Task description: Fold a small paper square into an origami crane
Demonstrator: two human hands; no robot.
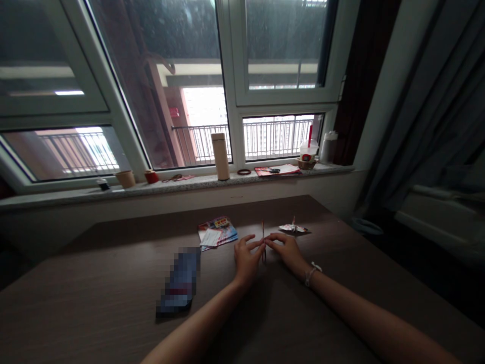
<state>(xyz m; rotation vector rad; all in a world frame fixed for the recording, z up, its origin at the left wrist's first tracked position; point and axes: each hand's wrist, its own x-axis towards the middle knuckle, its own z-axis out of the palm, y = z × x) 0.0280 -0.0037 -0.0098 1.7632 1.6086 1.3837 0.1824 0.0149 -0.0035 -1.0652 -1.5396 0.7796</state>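
Observation:
Between my two hands a narrow piece of folded paper [262, 230] stands upright, seen nearly edge-on. My left hand [248, 257] pinches it from the left with thumb and forefinger. From the other side my right hand [288, 249], with a bracelet at the wrist, pinches it too. Just beyond the right hand lies a folded paper crane [294, 228], white with coloured print, its wings spread. Left of the hands is a small pile of printed paper sheets [223, 233] with a white slip on top.
A blurred-out dark blue object [180, 283] lies on the brown table [98, 283], left of my forearm. Along the windowsill stand a beige flask [220, 156], a paper cup [126, 178], scissors [273, 171] on red-edged papers, a drink cup [308, 150] with a red straw and a grey bottle [328, 147].

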